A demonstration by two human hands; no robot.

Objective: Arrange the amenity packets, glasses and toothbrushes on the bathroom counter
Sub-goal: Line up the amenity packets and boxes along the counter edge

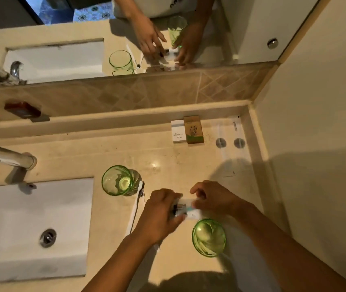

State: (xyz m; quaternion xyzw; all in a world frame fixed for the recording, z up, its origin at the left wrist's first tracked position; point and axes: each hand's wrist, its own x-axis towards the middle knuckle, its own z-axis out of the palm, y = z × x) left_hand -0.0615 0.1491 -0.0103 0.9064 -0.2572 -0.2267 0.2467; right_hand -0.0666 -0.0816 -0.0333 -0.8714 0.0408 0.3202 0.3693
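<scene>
Holding a small clear packet between them, the left hand and right hand work just above the surface, between two green glasses. Each grip is closed by the fingertips on one end of the packet; its contents are blurred, apart from a dark patch at the left end. One green glass stands upright beside the sink, with a wrapped toothbrush lying flat just beside it and running under the left hand. A second green glass stands upright near the front edge, just beside the right wrist. Against the back ledge, a white box and a tan box stand touching side by side. Two long clear packets lie parallel near the right wall. Judged from this layout, the boxes and long packets look placed; the held packet, the toothbrush and possibly the glasses remain to be set.
</scene>
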